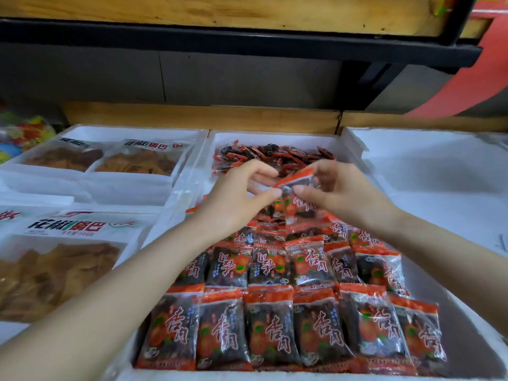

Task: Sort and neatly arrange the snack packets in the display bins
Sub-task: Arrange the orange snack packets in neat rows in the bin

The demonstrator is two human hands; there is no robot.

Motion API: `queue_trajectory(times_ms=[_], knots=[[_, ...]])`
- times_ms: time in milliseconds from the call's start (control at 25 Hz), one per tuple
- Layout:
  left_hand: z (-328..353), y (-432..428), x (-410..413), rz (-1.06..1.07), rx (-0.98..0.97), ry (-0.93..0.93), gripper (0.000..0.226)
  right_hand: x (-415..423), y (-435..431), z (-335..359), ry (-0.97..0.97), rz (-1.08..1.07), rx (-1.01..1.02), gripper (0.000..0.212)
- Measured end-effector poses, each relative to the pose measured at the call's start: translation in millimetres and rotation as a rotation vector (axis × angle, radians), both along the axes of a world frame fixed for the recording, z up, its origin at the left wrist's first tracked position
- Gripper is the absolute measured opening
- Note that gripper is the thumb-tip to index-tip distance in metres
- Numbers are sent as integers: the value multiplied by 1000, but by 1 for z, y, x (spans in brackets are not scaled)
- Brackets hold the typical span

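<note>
Several small red-and-clear snack packets with dark fruit inside (pixel 269 325) lie in neat overlapping rows in the near part of a white foam bin (pixel 192 188). A loose heap of the same packets (pixel 269 156) fills the bin's far end. Above the middle of the bin, my left hand (pixel 242 193) and my right hand (pixel 338 193) both pinch one snack packet (pixel 298 199), thumbs nearly meeting on its near face. The packet hangs tilted, its red top edge up.
Left of this bin, white foam bins (pixel 132 185) hold large bags of brown crisps (pixel 137 160) (pixel 55 265). A white foam bin (pixel 439 166) on the right shows nothing inside. A wooden ledge (pixel 203 116) and a dark shelf (pixel 247 42) run behind and above.
</note>
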State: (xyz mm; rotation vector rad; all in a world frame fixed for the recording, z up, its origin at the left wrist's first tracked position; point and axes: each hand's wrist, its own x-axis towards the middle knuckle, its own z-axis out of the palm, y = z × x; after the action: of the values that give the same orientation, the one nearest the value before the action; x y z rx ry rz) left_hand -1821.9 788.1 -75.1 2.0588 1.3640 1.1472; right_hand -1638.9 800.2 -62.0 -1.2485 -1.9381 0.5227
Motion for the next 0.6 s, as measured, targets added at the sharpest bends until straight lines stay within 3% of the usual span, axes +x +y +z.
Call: queue_trajectory(times_ms=[80, 240, 320, 440, 600], knots=[[-12, 8, -12, 32, -21, 160, 21, 2, 20, -4, 148, -57, -111, 14], [-36, 9, -32, -32, -86, 586, 38, -12, 41, -21, 93, -23, -377, 13], [-39, 8, -36, -39, -99, 652, 45, -20, 44, -29, 14, 61, -458, 21], [-40, 7, -38, -26, -70, 669, 44, -25, 52, -32, -259, 139, -375, 31], [-43, 7, -39, -13, -15, 686, 42, -22, 61, -30, -295, 108, -257, 13]])
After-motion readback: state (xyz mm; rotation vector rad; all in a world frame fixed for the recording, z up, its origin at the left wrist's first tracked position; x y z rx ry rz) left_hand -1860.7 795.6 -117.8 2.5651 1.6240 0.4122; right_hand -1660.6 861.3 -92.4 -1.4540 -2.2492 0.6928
